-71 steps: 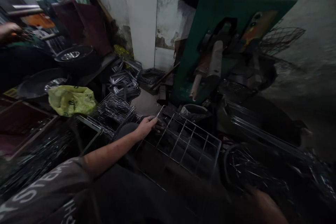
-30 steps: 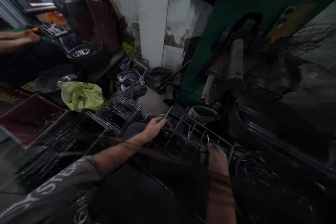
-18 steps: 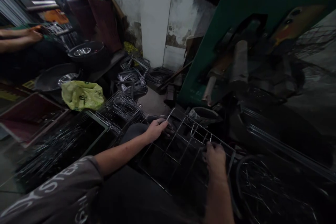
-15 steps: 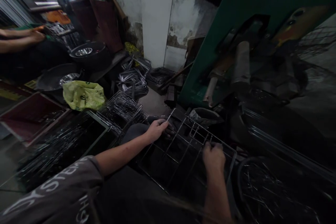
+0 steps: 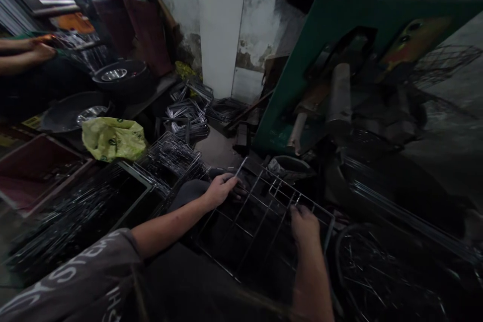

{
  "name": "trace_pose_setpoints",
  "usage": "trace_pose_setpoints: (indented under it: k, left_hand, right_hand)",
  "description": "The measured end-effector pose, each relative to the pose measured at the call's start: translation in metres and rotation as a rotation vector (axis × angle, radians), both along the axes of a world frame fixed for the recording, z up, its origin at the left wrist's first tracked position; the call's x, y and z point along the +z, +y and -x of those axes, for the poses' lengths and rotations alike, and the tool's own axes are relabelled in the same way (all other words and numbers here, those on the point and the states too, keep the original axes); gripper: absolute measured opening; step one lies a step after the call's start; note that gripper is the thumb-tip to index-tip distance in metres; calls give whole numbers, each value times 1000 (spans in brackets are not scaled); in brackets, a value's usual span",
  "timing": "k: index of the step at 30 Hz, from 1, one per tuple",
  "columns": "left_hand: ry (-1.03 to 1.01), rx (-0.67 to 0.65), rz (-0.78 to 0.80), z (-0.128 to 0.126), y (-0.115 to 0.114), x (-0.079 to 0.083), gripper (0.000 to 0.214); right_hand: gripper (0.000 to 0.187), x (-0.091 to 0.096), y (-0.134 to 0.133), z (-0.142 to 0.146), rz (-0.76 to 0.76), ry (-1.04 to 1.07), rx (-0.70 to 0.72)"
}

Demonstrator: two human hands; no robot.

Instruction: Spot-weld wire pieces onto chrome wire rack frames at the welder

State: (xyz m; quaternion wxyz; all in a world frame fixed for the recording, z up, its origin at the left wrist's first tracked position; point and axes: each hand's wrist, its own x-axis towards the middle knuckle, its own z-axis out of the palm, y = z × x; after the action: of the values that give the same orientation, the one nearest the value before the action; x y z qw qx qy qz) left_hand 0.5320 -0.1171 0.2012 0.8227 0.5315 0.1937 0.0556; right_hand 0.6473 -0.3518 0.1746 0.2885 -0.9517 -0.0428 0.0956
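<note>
A rectangular wire rack [image 5: 247, 231] lies tilted over my lap, with long crossing rods and a small wire loop [image 5: 274, 188] near its far side. My left hand [image 5: 222, 190] is closed on the rack's left edge, thumb along the outer rod. At the right part of the rack, beside the small loop, my right hand [image 5: 305, 224] has its fingers curled down on a rod. Its fingertips are partly hidden behind the hand and in shadow.
A green machine [image 5: 279, 95] with thick metal bars stands ahead to the right. Left are a yellow-green plastic bag [image 5: 113, 141], a crate of rods [image 5: 134, 173] and a red crate [image 5: 28, 171]. A round tub [image 5: 341, 266] holds wire pieces. Another person's hands [image 5: 41, 53] show far left.
The view has turned slightly to the right, so the surroundings sit a little farther left. Both hands keep their places on the wire rack.
</note>
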Motion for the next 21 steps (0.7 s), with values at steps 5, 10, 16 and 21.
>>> trace_pose_setpoints:
  k: [5,10,16,21]
  left_hand:
    - [3,0,11,3,0,2,50]
    - [-3,15,33,3,-1,4,49]
    - [1,34,77,6,-1,4,50]
    - [-20,94,157,11,5,14,47]
  right_hand:
    - [36,4,6,8,16,-16,-55]
    - [35,4,7,12,68,-77,-32]
    - [34,6,11,15,47,-88,-31]
    - [33,30,26,15,91,-123,-45]
